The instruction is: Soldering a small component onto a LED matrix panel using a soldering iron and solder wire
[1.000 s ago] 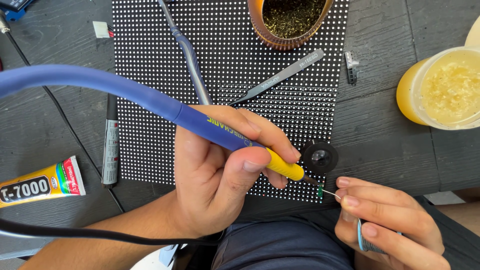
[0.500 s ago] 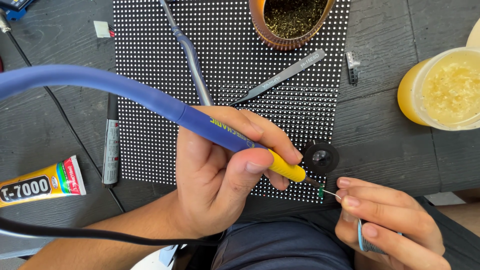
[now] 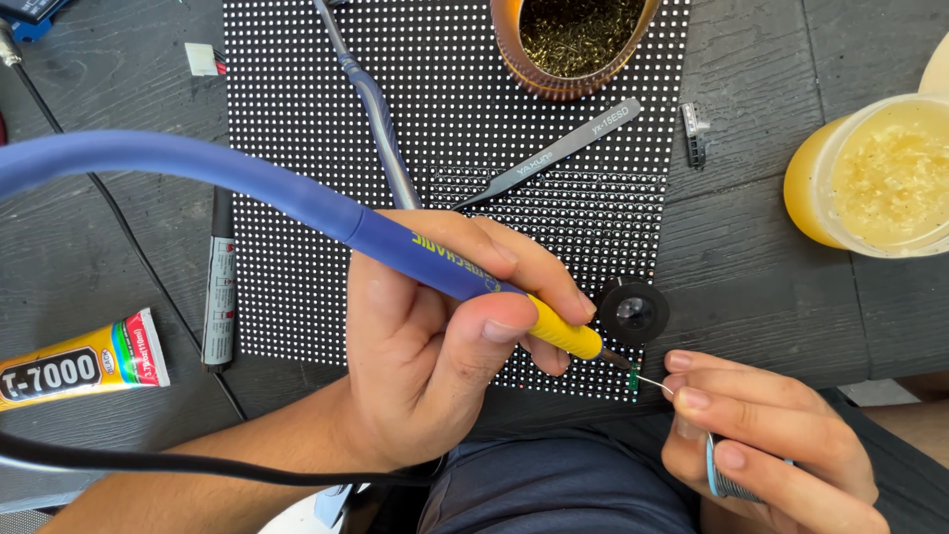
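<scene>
Blue-and-yellow soldering iron [image 3: 465,277] is gripped pen-fashion in the left hand [image 3: 435,346], tip at the near edge of the LED panel [image 3: 326,178], just below a black lens [image 3: 631,311]. The right hand [image 3: 761,435], just off the panel's near corner, pinches thin solder wire [image 3: 652,383] fed from a small spool [image 3: 727,475]. Judged light and rigid, the iron should be held by its handle only; the wire looks soft and bends easily.
</scene>
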